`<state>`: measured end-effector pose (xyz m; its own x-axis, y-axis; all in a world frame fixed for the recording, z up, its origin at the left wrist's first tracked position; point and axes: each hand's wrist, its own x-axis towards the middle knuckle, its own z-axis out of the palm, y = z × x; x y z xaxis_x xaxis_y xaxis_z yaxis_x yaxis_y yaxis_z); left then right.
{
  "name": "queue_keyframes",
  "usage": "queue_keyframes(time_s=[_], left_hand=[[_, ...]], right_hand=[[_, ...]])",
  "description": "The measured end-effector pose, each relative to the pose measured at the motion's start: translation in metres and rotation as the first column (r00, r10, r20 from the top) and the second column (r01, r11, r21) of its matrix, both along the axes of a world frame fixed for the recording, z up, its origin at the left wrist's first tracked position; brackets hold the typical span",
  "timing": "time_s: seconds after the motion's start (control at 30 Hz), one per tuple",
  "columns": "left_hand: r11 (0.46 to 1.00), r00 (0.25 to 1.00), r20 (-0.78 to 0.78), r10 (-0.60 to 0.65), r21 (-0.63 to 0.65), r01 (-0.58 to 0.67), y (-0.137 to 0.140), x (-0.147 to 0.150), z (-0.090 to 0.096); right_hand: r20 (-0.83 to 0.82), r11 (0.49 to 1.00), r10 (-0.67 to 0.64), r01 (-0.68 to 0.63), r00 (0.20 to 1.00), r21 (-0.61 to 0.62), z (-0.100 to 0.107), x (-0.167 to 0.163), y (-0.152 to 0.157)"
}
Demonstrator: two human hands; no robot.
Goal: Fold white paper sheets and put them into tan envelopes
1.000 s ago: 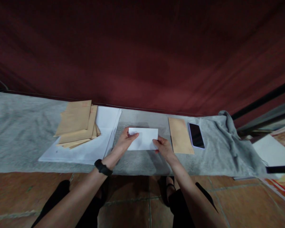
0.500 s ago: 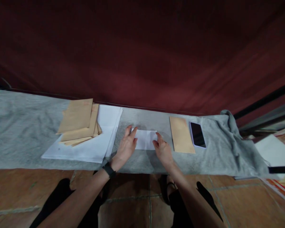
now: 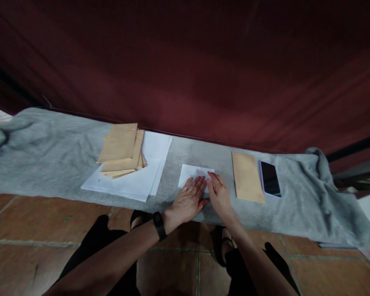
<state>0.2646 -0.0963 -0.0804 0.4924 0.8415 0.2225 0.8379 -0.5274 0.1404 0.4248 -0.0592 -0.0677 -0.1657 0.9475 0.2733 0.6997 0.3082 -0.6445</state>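
Observation:
A small folded sheet of white paper (image 3: 189, 171) lies on the grey cloth in front of me. My left hand (image 3: 188, 200) rests flat across its lower part, fingers stretched forward. At its right end, my right hand (image 3: 218, 193) touches the paper with the fingers extended and held close together. The paper's near edge is partly hidden under both hands. To the right of my right hand lies a single brown envelope (image 3: 248, 177). Left of my hands, several brown envelopes (image 3: 119, 144) are piled on a stack of white sheets (image 3: 154, 152).
A phone (image 3: 270, 179) in a pale purple case lies beyond the single envelope. Grey cloth (image 3: 61, 160) covers the narrow bench, bunched at its right end. A dark red surface (image 3: 185, 82) rises behind it. Tiled floor (image 3: 169, 263) and my feet show below.
My left hand has moved from the paper's left end to lie flat across its near part. The right hand stays at the right end. The camera view has shifted leftward.

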Motion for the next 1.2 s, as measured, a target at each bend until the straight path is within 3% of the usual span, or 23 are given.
queue_keyframes(time_s=[0.1, 0.27, 0.73, 0.9, 1.2], left_hand=[[1.0, 0.999, -0.031, -0.012, 0.012, 0.012, 0.0, 0.0, -0.001], [0.999, 0.995, -0.099, -0.022, 0.023, 0.024, -0.002, 0.001, -0.001], [0.995, 0.998, -0.016, 0.06, -0.076, -0.061, 0.0, -0.005, 0.0], [0.988, 0.99, -0.014, 0.14, -0.066, -0.14, 0.003, -0.021, -0.002], [0.948, 0.948, -0.019, 0.318, -0.02, -0.318, 0.006, -0.033, -0.005]], right_hand=[[-0.025, 0.994, 0.081, -0.083, 0.996, -0.071, -0.011, -0.012, -0.012], [0.121, 0.985, 0.151, -0.139, 0.981, -0.097, -0.021, -0.018, -0.025], [0.421, 0.996, 0.08, -0.086, 0.904, -0.004, -0.025, -0.011, -0.027], [0.479, 0.988, 0.018, -0.088, 0.877, 0.124, -0.027, -0.006, -0.029], [0.516, 0.984, -0.054, -0.042, 0.855, 0.173, -0.029, -0.001, -0.03]])
